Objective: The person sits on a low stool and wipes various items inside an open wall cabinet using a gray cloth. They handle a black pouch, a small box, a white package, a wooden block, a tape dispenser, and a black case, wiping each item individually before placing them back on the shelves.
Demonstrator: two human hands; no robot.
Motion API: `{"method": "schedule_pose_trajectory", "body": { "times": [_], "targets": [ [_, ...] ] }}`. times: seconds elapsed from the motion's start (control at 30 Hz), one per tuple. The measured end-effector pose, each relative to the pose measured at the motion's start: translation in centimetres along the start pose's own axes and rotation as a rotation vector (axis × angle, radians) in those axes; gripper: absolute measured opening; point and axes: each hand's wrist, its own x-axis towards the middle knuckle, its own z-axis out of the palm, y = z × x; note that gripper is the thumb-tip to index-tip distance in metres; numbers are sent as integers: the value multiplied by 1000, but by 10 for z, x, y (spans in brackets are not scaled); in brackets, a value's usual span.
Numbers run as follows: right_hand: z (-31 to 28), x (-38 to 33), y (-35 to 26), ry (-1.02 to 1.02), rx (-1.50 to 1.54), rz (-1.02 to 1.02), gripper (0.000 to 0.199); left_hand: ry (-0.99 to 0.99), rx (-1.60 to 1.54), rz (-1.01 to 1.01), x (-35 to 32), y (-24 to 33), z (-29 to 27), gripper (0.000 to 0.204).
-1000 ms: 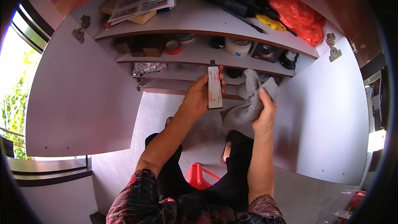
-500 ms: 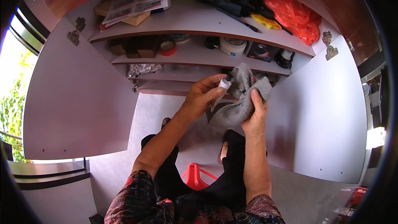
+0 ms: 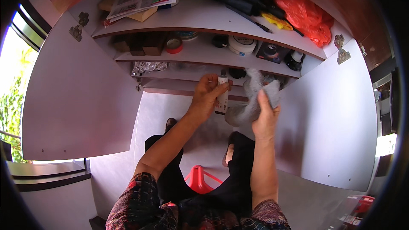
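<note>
My left hand (image 3: 208,95) is closed around a small white tube (image 3: 222,98) with a dark cap, held upright with its cap at the top. Beside it on the right, a crumpled grey cloth (image 3: 247,106) hangs from my right hand (image 3: 266,113), the thumb pressed over its folds. Tube and cloth are slightly apart. Both hands are in front of an open cabinet, above the floor. The fingers of my right hand behind the cloth are mostly hidden.
Cabinet doors stand open on the left (image 3: 81,98) and right (image 3: 328,119). The shelves hold papers (image 3: 142,0), a red plastic bag (image 3: 300,12), a tape roll (image 3: 174,45), a white tub (image 3: 242,45) and a dark box (image 3: 271,53). A red stool (image 3: 198,181) is between my legs.
The tube has come away from the cloth and turned so its printed side shows. My left hand has shifted slightly left, and the cloth hangs lower and looser in my right hand.
</note>
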Motion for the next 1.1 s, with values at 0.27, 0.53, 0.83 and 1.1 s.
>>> {"method": "schedule_pose_trajectory", "body": {
  "times": [0.27,0.53,0.83,1.1],
  "targets": [
    [5,-11,5,-592,-1084,-336,36,81,-307,-108,-2,3,-2,30],
    [-18,-11,-3,-550,-1384,-185,34,246,-122,56,12,7,-12,34],
    [-18,-7,0,-355,-1146,-311,30,339,-255,40,12,5,-5,22],
    [-45,6,-8,68,-523,-128,26,391,-254,165,30,12,-39,23]
  ]
}}
